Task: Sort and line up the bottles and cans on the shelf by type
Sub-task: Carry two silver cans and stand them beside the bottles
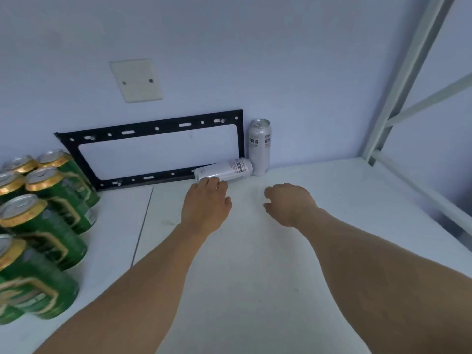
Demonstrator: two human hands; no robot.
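Observation:
A silver can [226,169] lies on its side at the back of the white shelf [255,251], against the wall. A second silver can [259,146] stands upright just right of it. My left hand [205,204] reaches forward, and its fingertips touch the lying can's near end. My right hand [288,203] hovers to the right with fingers loosely curled and holds nothing. Several green cans with gold rims [43,215] stand grouped at the shelf's left edge.
A black metal bracket frame [158,129] is fixed to the wall behind the shelf, under a pale cover plate [135,80]. Grey shelf uprights and a cross brace [398,80] close off the right side.

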